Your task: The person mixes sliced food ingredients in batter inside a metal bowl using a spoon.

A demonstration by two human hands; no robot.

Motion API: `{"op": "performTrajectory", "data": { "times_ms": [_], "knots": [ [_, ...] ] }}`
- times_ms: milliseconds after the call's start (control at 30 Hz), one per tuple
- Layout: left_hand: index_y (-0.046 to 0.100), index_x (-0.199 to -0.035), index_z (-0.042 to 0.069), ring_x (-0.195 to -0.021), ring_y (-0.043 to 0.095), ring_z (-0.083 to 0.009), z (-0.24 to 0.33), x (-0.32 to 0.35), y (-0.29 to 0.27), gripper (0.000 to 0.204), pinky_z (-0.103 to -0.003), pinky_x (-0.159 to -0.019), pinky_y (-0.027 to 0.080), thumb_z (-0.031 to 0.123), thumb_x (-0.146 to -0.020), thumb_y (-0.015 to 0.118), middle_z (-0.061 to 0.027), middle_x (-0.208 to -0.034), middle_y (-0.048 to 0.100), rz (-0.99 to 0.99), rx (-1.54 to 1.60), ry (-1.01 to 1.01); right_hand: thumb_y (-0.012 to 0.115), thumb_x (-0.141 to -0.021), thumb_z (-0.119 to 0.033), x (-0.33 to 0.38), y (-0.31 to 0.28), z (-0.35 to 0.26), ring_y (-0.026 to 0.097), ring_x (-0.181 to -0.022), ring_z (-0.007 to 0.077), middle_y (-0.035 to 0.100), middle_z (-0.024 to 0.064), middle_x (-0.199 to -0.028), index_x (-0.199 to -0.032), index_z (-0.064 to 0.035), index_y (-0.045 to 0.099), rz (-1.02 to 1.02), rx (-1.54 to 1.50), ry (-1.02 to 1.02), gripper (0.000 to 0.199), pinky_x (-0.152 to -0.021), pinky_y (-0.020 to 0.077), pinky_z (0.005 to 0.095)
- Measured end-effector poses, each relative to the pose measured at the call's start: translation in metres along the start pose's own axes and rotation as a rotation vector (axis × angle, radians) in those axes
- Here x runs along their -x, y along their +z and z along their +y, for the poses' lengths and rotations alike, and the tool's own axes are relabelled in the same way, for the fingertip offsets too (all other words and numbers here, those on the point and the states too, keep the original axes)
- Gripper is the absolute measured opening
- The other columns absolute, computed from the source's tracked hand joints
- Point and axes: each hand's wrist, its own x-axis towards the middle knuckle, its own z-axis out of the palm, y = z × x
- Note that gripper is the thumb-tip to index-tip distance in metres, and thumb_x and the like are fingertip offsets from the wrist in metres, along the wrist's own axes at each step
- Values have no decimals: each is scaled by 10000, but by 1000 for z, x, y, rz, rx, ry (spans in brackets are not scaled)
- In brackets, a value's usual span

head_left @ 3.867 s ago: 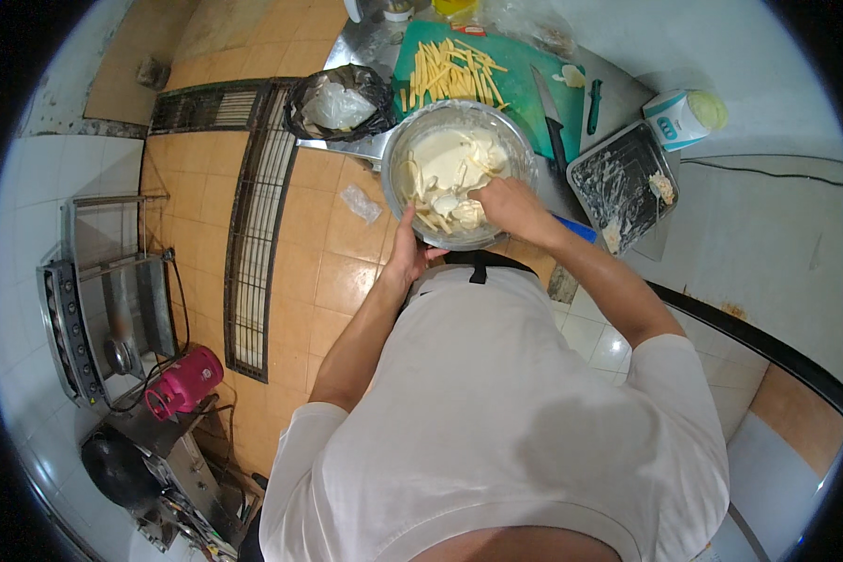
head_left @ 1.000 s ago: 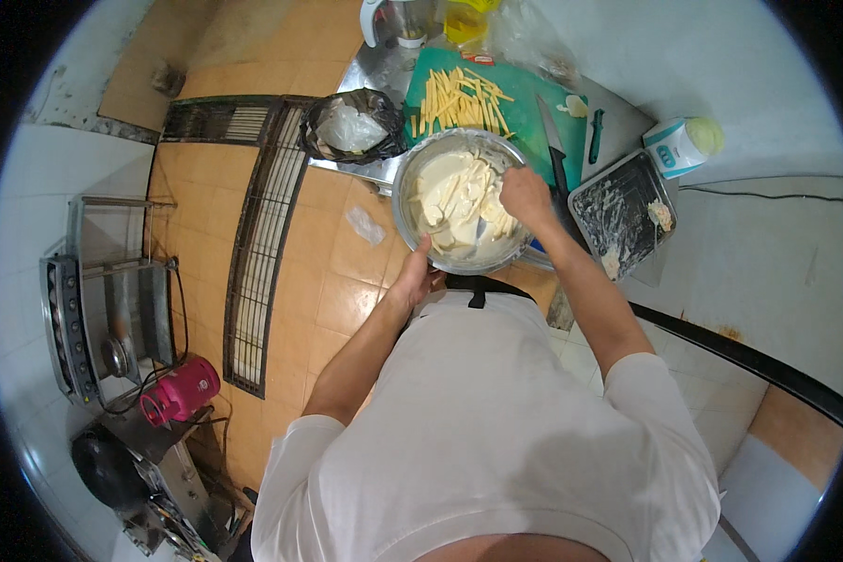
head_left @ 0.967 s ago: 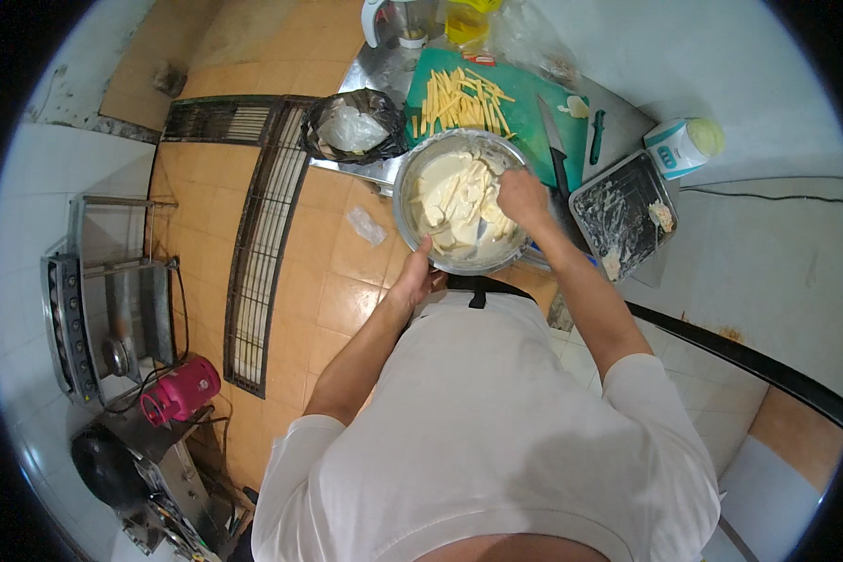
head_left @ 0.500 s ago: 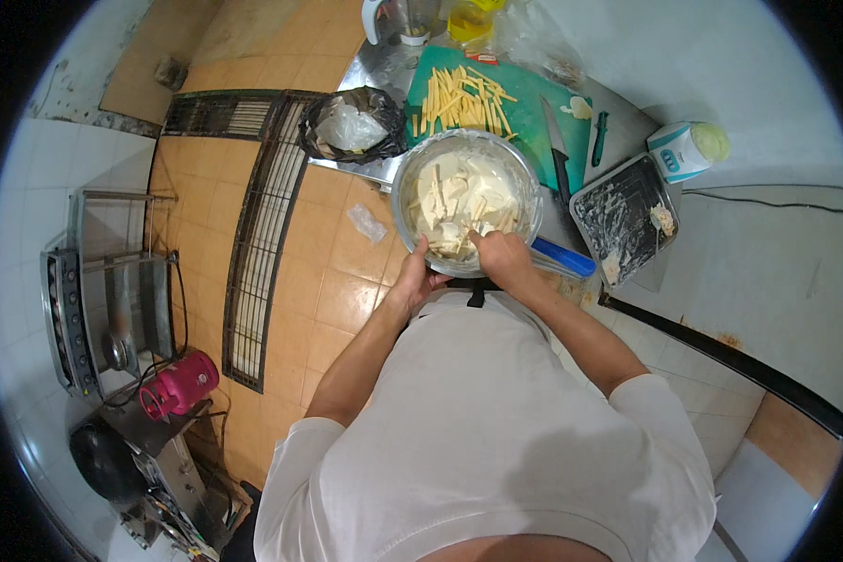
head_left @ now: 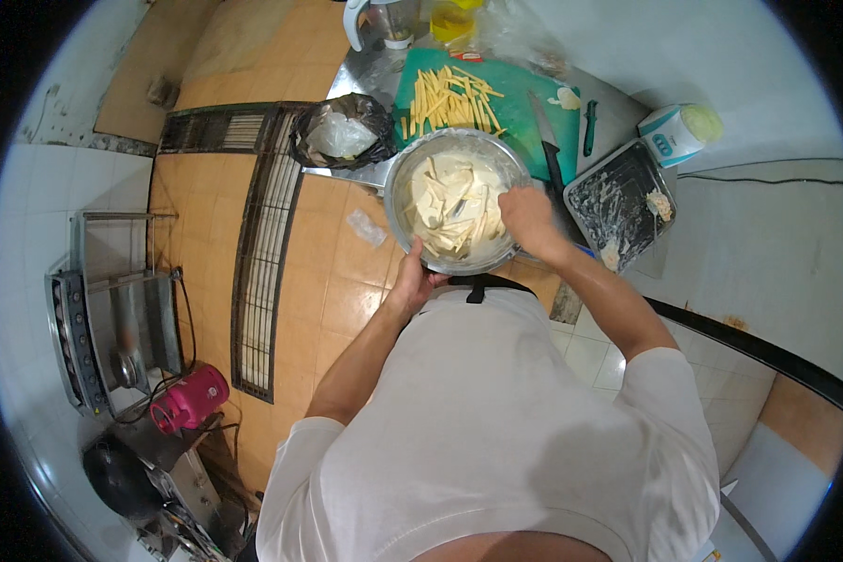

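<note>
The right hand (head_left: 526, 214) is inside the metal bowl (head_left: 398, 192) at its right rim, its fingers curled down into the pale battered strips (head_left: 451, 201); whether they are pinching any strip I cannot tell. The heap lies just to the left of those fingers, filling the middle of the bowl, with the strips lying at mixed angles and no common long axis. The left hand (head_left: 412, 279) cups the bowl's near rim from below and outside, fingers wrapped on the metal, so the right hand is the nearer one to the strips.
</note>
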Motion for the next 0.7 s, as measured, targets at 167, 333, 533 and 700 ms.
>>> {"op": "performTrajectory", "data": {
  "times_ms": [167, 333, 533, 700],
  "knots": [
    [307, -1328, 51, -1098, 524, -242, 6, 4, 6, 593, -390, -858, 488, 500, -947, 235, -135, -1285, 450, -34, -10, -8, 520, -720, -105, 16, 7, -28, 643, -731, 337, 641, 208, -769, -773, -6, 660, -237, -169, -3, 179, -650, 507, 439],
    [304, -1332, 54, -1137, 498, -248, 10, 6, 5, 593, -403, -896, 468, 500, -947, 232, -132, -1295, 444, -81, 3, -38, 526, -701, -81, 3, 42, -47, 615, -774, 403, 611, 274, -779, -814, -25, 678, -145, -414, 115, 198, -720, 490, 449],
    [301, -1333, 50, -1142, 490, -241, 14, 12, 11, 590, -392, -902, 461, 493, -950, 232, -132, -1298, 440, -44, -43, -28, 482, -753, -77, -19, 31, -31, 627, -672, 378, 616, 235, -715, -738, -1, 658, 148, -233, 181, 192, -643, 505, 443],
    [286, -1347, 61, -1138, 486, -232, 18, 11, 14, 590, -380, -884, 466, 494, -951, 230, -124, -1309, 428, -92, -89, -25, 475, -761, -104, -33, 34, -33, 629, -636, 365, 615, 220, -690, -704, 0, 645, 189, -212, 153, 207, -592, 506, 438]
  ]
}}
